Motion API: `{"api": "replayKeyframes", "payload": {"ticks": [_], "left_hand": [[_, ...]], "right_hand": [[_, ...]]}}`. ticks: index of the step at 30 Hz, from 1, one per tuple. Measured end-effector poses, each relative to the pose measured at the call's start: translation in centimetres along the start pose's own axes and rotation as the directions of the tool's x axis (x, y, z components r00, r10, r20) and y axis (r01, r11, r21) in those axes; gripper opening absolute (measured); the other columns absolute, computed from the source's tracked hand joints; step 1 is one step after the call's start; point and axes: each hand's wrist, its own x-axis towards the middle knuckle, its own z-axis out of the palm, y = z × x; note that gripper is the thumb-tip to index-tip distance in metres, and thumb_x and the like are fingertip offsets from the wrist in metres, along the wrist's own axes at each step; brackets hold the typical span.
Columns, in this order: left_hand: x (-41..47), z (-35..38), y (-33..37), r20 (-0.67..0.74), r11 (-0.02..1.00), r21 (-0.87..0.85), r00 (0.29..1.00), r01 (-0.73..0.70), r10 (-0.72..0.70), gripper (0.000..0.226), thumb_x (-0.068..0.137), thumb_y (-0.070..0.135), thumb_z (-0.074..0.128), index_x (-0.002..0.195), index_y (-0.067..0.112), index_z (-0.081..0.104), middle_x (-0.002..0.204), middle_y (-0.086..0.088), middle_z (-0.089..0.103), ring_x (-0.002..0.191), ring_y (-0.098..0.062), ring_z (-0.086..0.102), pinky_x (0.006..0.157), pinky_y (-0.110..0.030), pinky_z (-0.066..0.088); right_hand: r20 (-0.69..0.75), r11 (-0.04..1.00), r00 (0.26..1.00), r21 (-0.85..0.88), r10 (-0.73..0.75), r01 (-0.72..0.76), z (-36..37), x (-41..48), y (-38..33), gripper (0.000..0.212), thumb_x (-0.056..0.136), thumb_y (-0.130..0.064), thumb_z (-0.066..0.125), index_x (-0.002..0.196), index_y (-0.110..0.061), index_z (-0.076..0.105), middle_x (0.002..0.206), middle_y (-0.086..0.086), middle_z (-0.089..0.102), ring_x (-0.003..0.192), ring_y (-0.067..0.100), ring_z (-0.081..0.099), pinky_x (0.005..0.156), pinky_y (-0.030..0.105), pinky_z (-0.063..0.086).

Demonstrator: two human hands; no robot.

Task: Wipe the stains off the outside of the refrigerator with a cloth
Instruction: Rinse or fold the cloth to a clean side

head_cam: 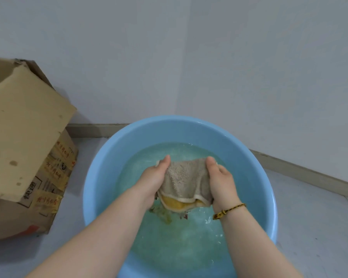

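Evidently early: both hands, left (152, 177) and right (221, 181), clamp the wet cloth (186, 180) over a basin (100, 171) of water, perhaps wringing it. No fridge in view, so wiping remains.

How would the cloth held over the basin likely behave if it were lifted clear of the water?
The cloth is probably floppy: it sags between the left hand and right hand, its lower edge folding over. It looks soaked above the water in the blue basin, so likely heavy for its size and dripping. The terry pile should give a secure, non-slippery grip.
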Motion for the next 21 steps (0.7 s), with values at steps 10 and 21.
{"api": "replayKeyframes", "payload": {"ticks": [10,21], "left_hand": [[1.3,0.8,-2.4,-0.097,0.986,0.163,0.995,-0.02,0.036,0.042,0.081,0.029,0.067,0.114,0.005,0.054,0.114,-0.013,0.061,0.105,-0.03,0.058,0.093,-0.038,0.047],[2.3,0.1,-4.6,-0.13,0.767,0.641,0.989,0.035,0.063,0.045,0.081,0.02,0.067,0.117,0.003,0.048,0.113,-0.011,0.058,0.093,-0.024,0.053,0.083,-0.028,0.042]], "right_hand": [[0.157,0.88,0.987,-0.466,-0.023,0.094,-1.7,0.2,1.8,0.015,0.088,-0.022,0.058,0.085,-0.012,0.047,0.078,0.0,0.049,0.079,0.017,0.049,0.067,0.023,0.037],[0.2,0.569,0.977,-0.813,0.077,0.121,-1.2,0.7,4.1,0.031,0.091,-0.018,0.051,0.119,-0.005,0.05,0.12,0.01,0.058,0.112,0.025,0.053,0.084,0.023,0.041]]}}
